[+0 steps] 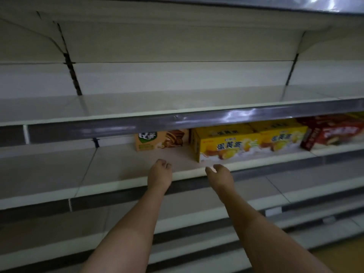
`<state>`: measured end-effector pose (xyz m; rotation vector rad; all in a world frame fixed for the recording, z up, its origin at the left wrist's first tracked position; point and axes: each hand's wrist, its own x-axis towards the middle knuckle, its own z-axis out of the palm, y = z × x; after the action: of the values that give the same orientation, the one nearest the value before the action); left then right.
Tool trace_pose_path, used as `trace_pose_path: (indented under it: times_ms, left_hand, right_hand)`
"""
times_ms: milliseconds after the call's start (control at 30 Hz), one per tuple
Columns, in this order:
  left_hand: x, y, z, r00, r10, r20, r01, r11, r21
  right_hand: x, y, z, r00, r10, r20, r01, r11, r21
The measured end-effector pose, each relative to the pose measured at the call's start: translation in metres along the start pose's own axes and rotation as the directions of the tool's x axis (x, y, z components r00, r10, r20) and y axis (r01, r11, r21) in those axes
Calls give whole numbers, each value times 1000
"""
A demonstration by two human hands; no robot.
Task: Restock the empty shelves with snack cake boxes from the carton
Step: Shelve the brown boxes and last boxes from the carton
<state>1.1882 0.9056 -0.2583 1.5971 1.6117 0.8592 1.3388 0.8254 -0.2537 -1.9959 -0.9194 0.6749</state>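
Observation:
Both my arms reach toward the middle shelf [110, 174]. My left hand [160, 175] hovers over the shelf's front edge with fingers loosely curled, holding nothing. My right hand [219, 175] is just beside it, also loosely curled and empty, a little below the corner of a yellow snack cake box [226, 146]. A second yellow box [281, 138] stands to its right. An orange-tan chocolate pie box [161, 141] sits further back on the same shelf, left of the yellow ones. The carton is out of view.
Red snack boxes [332, 132] fill the shelf's right end. The shelf above [118, 107] holds nothing, its grey price rail [197, 119] overhanging the boxes. Lower shelves [59, 217] step out toward me. A strip of yellowish floor [342, 253] shows at bottom right.

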Motion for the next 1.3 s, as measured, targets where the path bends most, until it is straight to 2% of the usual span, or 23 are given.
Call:
trace_pose_path:
  times_ms: [133,333,500,633,833,933,1067,1300]
  left_hand:
    - [-54,22,34,997,77,3,-77,996,42]
    - [-149,33,91,981,84,172,-99,992,82]
    - [-227,30,148,916,129,381,-198,969,148]
    - [-280,40,202,856,79,512,-177,974,145]
    - [-345,74,283,723,115,681,-241,966,92]
    - [-372,98,329,639,162,752,-283,958,35]
    - [-404,132,386,514,208,832,-316,948,-42]
    - [-475,165,468,312,220,924,-508,861,-34]
  right_hand:
    - [-30,45,-56,999,-15,-40,14,1000,-12]
    - [-91,128,-135,971,179,-159,-184,983,-21]
    - [-149,205,-198,913,322,-252,-319,946,54]
    - [-187,260,-245,843,434,-318,-410,901,142]
    - [-226,323,-310,699,592,-400,-544,804,240]
    - [-236,347,-353,576,672,-465,-616,731,293]
    - [-249,371,-402,446,696,-563,-618,694,368]
    - [-279,425,-458,256,782,-568,-623,582,522]
